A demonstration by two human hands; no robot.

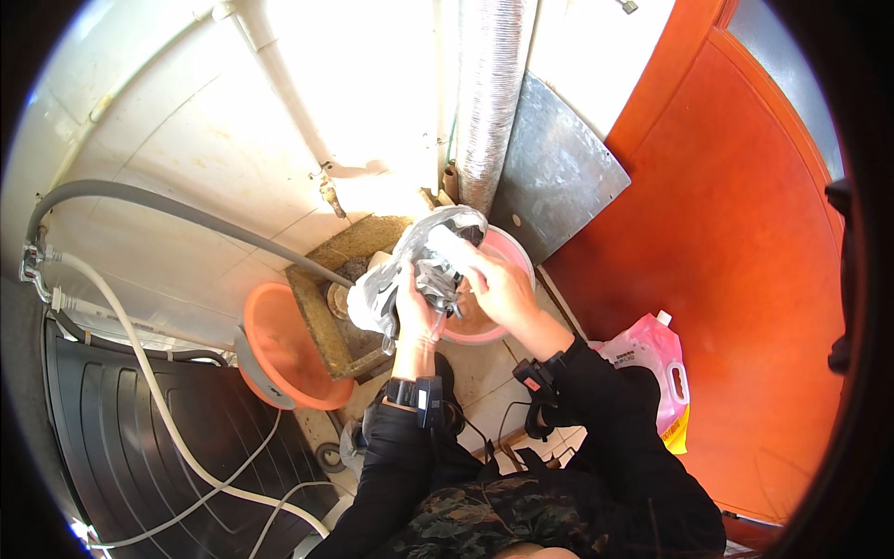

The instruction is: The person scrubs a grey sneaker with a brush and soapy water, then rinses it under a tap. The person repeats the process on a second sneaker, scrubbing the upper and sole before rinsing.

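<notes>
A grey and white lace-up shoe (434, 281) is held up with its opening and loose laces facing me. My left hand (418, 314) grips it from below, the thumb along its side. In my right hand (504, 290) is a white object, apparently a scrubbing brush (448, 246), pressed against the shoe's upper; its working side is hidden. Beneath the shoe stands a pink basin (525, 262) with brownish water (476, 318) in it, partly covered by my hands and the shoe.
A rough stone trough (318, 335) with a grey drain hose (209, 215) adjoins the basin. An orange tub (286, 349) sits left. A brass tap (330, 192), foil duct (492, 105), metal sheet (559, 168) and red door (726, 244) surround this corner. Right stands a pink refill pouch (646, 356).
</notes>
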